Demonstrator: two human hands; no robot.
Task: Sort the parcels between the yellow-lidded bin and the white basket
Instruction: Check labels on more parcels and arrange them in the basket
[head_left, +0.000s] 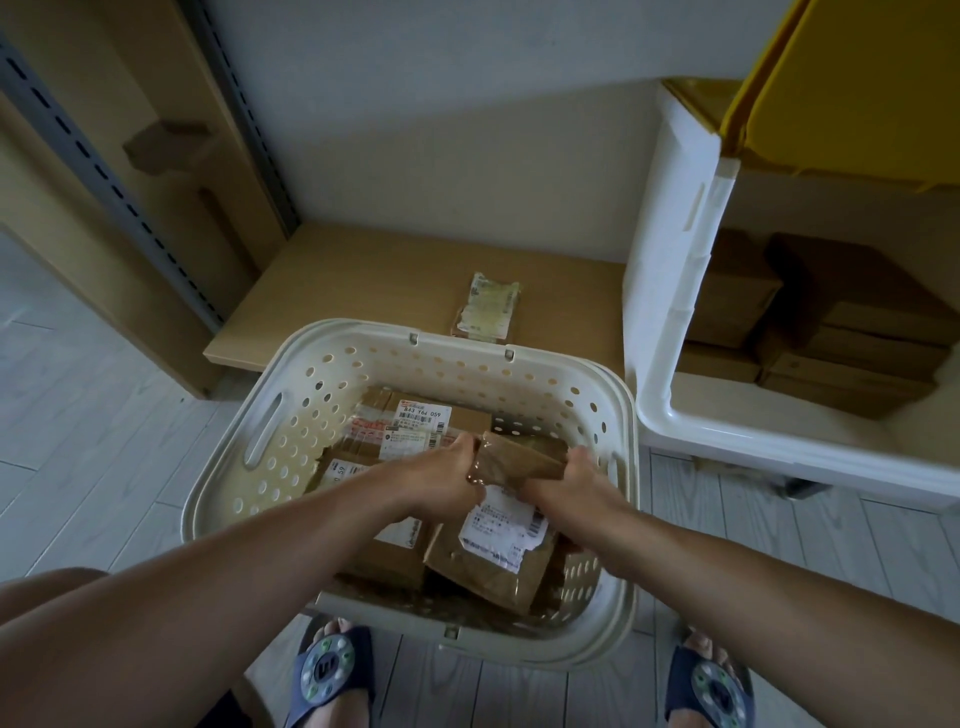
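A white perforated basket (332, 364) stands on the floor in front of me, holding several brown cardboard parcels with white labels (421, 415). Both hands hold one small taped brown parcel (519, 457) just above the others inside the basket. My left hand (441, 475) grips its left end and my right hand (569, 480) grips its right end. To the right stands the white bin (670, 270) with its yellow lid (852, 88) swung up open. Several brown boxes (852, 332) are stacked inside the bin.
A low wooden shelf (363, 280) lies behind the basket with one flat labelled parcel (485, 309) on it. A wooden panel and a grey slotted rail (104, 161) rise at the left. My feet in blue sandals (332, 670) stand on the pale plank floor.
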